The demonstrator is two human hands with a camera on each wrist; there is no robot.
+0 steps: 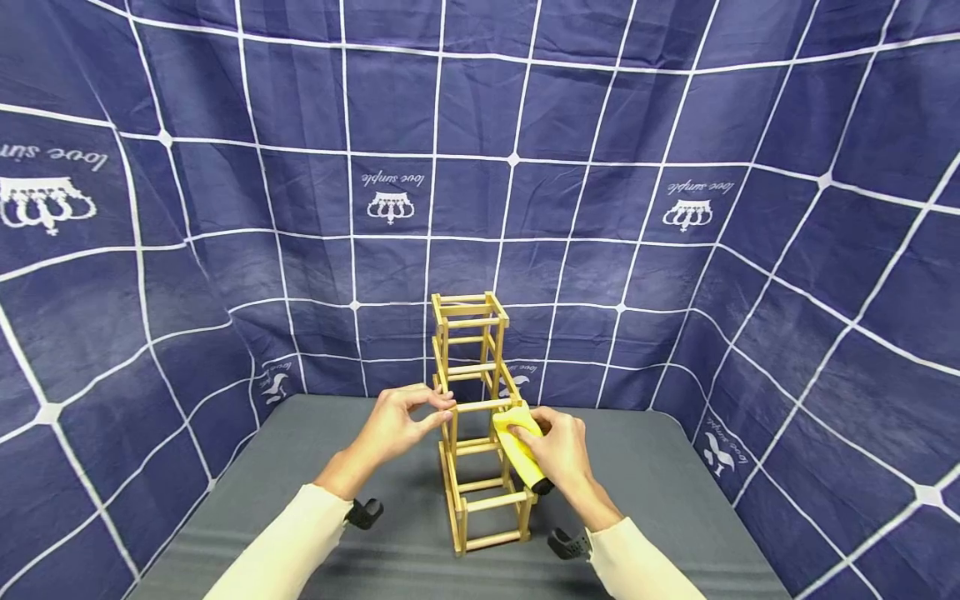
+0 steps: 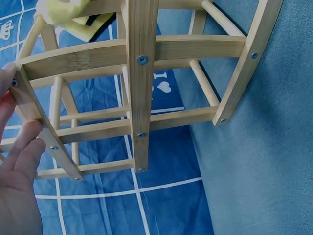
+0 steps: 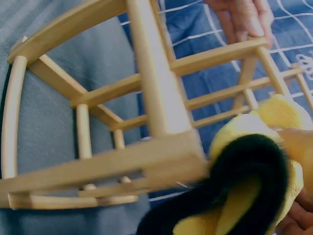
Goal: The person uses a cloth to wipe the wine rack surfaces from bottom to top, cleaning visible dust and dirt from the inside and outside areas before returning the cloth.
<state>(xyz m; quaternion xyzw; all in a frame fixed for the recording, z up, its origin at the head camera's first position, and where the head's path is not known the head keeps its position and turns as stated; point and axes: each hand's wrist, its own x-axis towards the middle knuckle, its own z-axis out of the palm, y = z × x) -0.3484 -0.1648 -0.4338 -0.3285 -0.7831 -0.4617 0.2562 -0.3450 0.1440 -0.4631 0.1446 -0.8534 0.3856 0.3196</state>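
Note:
A stepped wooden rack point(image 1: 491, 502) of light slats and round rods stands upright on the grey surface. My left hand point(image 1: 401, 423) holds it at a left upper corner, thumb and fingertips on the frame; the left wrist view shows those fingers point(image 2: 25, 147) against a slat with screw heads. In my right hand point(image 1: 561, 450) is a bunched yellow cloth point(image 1: 517, 446) with a black edge, pressed to the rack's right side. Close up in the right wrist view, the cloth point(image 3: 281, 115) lies against the rack's bars, and part of the right hand is out of frame.
A grey covered tabletop point(image 1: 330, 533) carries the rack. Dark blue curtains point(image 1: 585, 200) with white grid lines and printed lettering hang behind and on both sides. Black bands point(image 1: 365, 513) show at both wrists, below cream sleeves.

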